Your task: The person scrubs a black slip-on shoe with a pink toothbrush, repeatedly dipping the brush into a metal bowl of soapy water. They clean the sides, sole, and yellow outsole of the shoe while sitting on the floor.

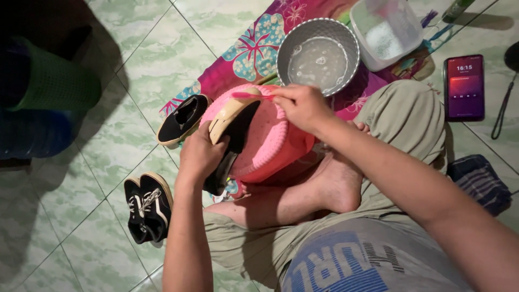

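Fingers of the right hand (303, 105) are pinched together on the end of a pink brush (251, 95), whose handle sticks out to the left; its bristle end is hard to make out against the pink behind it. The left hand (201, 154) is clamped around a black shoe (230, 141) with a tan sole, holding it tilted, sole edge up, over a pink basin (270, 141). The thumb side of that hand is hidden behind the shoe, and the shoe's lower end is lost in shadow.

The basin rests on the person's crossed legs, just above a bare foot (338, 186). Beyond it, on a flowered cloth (248, 59), stands a round metal bowl (319, 54) of cloudy water, and beside that a clear plastic tub (386, 32), cut off by the top edge, with something white inside.

On the tiled floor (108, 216), another black shoe (183, 119) lies touching the basin's left side, and a pair of black lace-up shoes (147, 208) sits nearer the person. A phone (464, 86) with a lit screen lies to the right. A green basket (54, 81) stands in deep shadow at the left edge.
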